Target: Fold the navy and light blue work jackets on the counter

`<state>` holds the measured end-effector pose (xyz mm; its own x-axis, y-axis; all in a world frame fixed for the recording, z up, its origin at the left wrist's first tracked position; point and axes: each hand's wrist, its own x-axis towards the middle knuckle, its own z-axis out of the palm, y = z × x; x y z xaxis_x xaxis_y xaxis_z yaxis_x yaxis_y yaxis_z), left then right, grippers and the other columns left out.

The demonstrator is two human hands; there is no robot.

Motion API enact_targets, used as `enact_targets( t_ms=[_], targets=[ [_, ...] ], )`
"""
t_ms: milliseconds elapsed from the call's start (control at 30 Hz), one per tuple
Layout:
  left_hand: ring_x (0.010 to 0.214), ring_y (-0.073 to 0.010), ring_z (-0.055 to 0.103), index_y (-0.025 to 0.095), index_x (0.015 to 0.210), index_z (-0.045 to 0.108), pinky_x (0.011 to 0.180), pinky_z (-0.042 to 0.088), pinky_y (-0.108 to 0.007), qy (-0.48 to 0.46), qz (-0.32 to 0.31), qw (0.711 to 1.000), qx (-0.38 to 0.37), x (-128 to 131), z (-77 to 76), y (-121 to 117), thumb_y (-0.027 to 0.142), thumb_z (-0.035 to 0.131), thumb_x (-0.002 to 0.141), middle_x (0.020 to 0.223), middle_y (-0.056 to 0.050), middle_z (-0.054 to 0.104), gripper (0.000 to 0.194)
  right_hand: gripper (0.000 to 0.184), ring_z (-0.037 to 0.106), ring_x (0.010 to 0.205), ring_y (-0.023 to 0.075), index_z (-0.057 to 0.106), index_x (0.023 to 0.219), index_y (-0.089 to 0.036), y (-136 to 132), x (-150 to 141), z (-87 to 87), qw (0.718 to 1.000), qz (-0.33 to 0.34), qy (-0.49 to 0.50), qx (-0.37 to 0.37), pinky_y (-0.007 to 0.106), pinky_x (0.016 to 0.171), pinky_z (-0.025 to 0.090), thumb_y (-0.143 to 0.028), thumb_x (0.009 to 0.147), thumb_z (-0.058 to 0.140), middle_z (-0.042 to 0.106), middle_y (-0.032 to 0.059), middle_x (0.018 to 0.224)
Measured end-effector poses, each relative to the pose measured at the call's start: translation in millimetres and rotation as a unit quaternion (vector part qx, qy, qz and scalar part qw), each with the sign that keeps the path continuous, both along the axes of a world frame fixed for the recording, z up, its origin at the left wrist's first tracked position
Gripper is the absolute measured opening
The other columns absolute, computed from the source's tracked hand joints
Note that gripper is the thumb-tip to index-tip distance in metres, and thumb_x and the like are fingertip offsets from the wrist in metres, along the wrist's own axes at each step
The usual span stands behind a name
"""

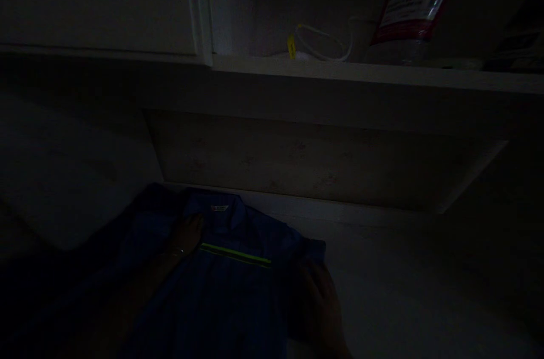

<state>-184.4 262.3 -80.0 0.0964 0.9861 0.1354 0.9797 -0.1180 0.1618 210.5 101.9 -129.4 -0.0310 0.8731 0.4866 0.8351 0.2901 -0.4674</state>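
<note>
The light is very dim. A dark blue short-sleeved shirt (238,296) lies spread out below me, collar toward the back, with a bright green stripe (236,253) across its chest and a small white label inside the collar. On the cloth just beside the collar rests my left hand (187,233), its fingers stretched out; a bracelet or watch shows at the wrist. My right hand (321,291) is at the sleeve on the right, touching or just over it, fingers slightly apart. Shadow hides where its fingertips meet the cloth.
Overhead runs a pale shelf edge (365,73). On the shelf are a clear and red plastic package (408,13) and a white cord loop with a yellow tag (291,46). A cabinet door (97,8) is at upper left. Behind the shirt is a patterned back panel (272,155).
</note>
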Motion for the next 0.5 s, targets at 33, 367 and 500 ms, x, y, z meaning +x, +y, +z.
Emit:
enact_targets(
  t_ms=[33, 367, 500],
  targets=[
    [0.129, -0.026, 0.049, 0.013, 0.122, 0.061, 0.109, 0.034, -0.039, -0.015, 0.016, 1.0, 0.001, 1, 4.9, -8, 0.018, 0.031, 0.091, 0.139, -0.015, 0.055, 0.044, 0.047, 0.042, 0.135, 0.0303, 0.05, 0.138, -0.041, 0, -4, 3.5, 0.997, 0.051, -0.049, -0.014, 0.059, 0.115, 0.024, -0.032, 0.093, 0.045, 0.05, 0.0002, 0.145],
    [0.125, -0.0257, 0.055, 0.03, 0.128, 0.06, 0.109, 0.041, -0.047, 0.005, 0.035, 0.998, 0.053, -64, 4.8, -239, 0.047, 0.044, 0.09, 0.137, -0.003, 0.06, 0.045, 0.035, 0.063, 0.103, 0.0239, 0.073, 0.105, -0.018, 13, -3, 8.2, 0.994, -0.011, -0.068, -0.082, 0.037, 0.092, 0.048, -0.024, 0.095, 0.04, 0.07, 0.0108, 0.112],
    [0.114, -0.0276, 0.063, 0.024, 0.117, 0.068, 0.1, 0.05, -0.047, 0.011, 0.176, 0.983, 0.047, -121, -24.9, -332, 0.044, 0.041, 0.086, 0.124, -0.006, 0.068, 0.045, 0.037, 0.06, 0.108, 0.0255, 0.072, 0.109, -0.018, 13, 0, 3.2, 0.99, 0.018, -0.123, -0.065, 0.039, 0.096, 0.045, -0.02, 0.093, 0.039, 0.068, 0.0101, 0.119]
  ],
)
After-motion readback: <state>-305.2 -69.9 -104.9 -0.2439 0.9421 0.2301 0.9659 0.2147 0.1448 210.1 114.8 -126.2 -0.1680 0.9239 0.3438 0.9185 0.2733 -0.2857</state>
